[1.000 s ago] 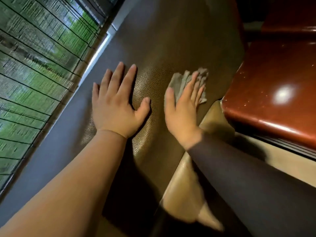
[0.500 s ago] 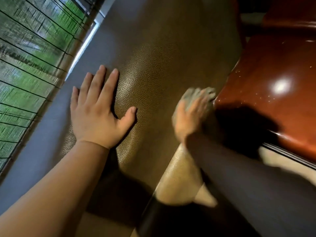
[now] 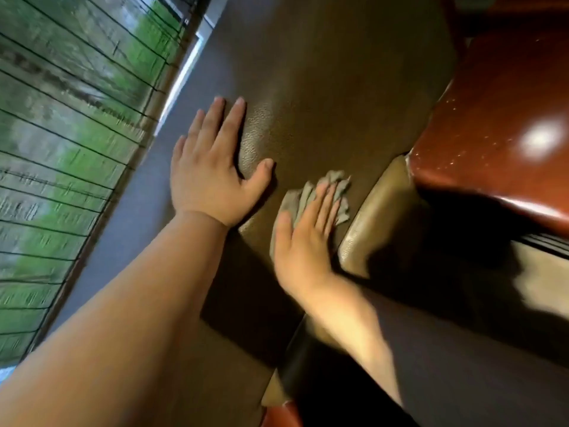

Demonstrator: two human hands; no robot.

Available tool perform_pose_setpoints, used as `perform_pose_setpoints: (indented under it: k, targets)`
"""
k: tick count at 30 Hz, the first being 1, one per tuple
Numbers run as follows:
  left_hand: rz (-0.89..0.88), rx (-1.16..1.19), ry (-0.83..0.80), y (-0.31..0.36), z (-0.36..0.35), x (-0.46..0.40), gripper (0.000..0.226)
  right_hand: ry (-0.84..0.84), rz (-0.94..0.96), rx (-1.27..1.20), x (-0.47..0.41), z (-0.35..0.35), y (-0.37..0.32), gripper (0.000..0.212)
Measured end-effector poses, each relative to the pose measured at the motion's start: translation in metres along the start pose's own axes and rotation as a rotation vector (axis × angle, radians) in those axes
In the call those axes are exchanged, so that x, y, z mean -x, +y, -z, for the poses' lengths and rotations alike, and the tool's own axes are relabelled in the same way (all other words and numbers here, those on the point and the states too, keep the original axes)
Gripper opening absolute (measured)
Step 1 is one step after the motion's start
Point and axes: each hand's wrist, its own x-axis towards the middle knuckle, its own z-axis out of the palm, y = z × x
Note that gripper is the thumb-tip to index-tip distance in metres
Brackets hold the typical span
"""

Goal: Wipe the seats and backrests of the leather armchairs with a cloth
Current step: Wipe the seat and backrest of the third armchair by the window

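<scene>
A brown leather armchair backrest (image 3: 323, 97) fills the middle of the view. My left hand (image 3: 212, 171) lies flat on it with fingers spread, holding nothing. Just to its right, my right hand (image 3: 304, 238) presses a crumpled grey cloth (image 3: 331, 188) against the leather; the cloth shows past my fingertips and beside my thumb. A lighter padded leather cushion edge (image 3: 378, 217) meets the backrest right beside the cloth.
A glossy red-brown wooden surface (image 3: 508, 118) stands at the right, close to the cushion. A window with dark horizontal blind cords (image 3: 67, 143) and greenery outside runs down the left. A grey wall strip (image 3: 144, 195) lies between window and chair.
My right hand with the cloth swung right to the red-brown wood's edge, then came back left and lower on the backrest. The left hand stays flat on the leather.
</scene>
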Motion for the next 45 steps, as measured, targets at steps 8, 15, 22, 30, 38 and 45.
perform_pose_setpoints:
  k: [8, 15, 22, 30, 38, 45]
  targets:
    - [-0.174, -0.115, -0.09, -0.051, 0.014, 0.118, 0.085, 0.105, -0.071, 0.001, -0.054, 0.017, 0.003, 0.088]
    - [-0.159, -0.169, 0.069, -0.047, -0.005, 0.123, 0.081, -0.022, 0.408, 0.148, 0.08, -0.033, 0.009, 0.078]
    - [-0.153, -0.183, 0.108, -0.048, -0.012, 0.125, 0.087, 0.154, 0.114, 0.108, -0.036, -0.001, 0.054, 0.088]
    - [-0.161, -0.208, 0.127, -0.049, -0.017, 0.127, 0.09, -0.099, 0.191, 0.279, 0.156, -0.066, 0.084, 0.084]
    - [-0.16, -0.21, 0.131, -0.05, -0.017, 0.126, 0.094, 0.355, -0.147, -0.083, -0.034, -0.011, 0.069, 0.088]
    - [-0.139, -0.21, 0.084, -0.049, -0.012, 0.126, 0.094, -0.072, 0.171, 0.355, 0.138, -0.068, 0.048, 0.077]
